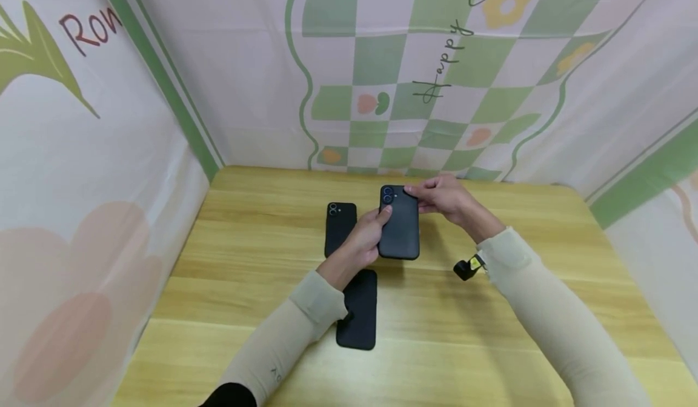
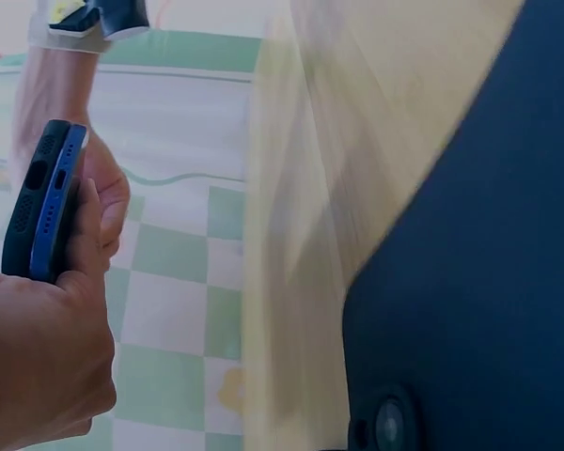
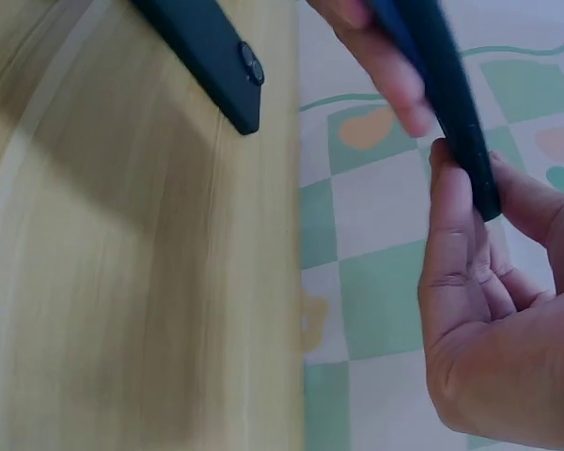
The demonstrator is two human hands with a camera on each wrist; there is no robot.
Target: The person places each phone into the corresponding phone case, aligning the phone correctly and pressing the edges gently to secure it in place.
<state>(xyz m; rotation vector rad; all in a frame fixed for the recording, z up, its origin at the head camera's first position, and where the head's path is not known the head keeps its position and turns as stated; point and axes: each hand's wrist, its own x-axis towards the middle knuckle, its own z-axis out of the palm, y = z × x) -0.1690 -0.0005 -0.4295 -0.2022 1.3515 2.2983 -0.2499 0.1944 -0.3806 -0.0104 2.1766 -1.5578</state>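
Observation:
Held above the table is a blue-edged phone (image 2: 53,211) with a dark phone case (image 1: 400,231) over its back, camera lenses showing at the top left corner. At the bottom end, the case's edge (image 2: 23,202) stands slightly off from the phone. My left hand (image 1: 364,237) grips the left side, thumb on the back. With thumb and fingers, my right hand (image 1: 444,200) pinches the upper right corner, also seen in the right wrist view. Left of them a black phone (image 1: 340,228) with two lenses lies on the table, partly covered by my left hand.
A plain black phone-shaped slab (image 1: 360,319) lies nearer to me, partly under my left forearm. Wood-grain table (image 1: 245,237) extends on both sides. Patterned cloth walls (image 1: 262,92) stand along its back and sides. A small black camera (image 1: 466,269) hangs at my right wrist.

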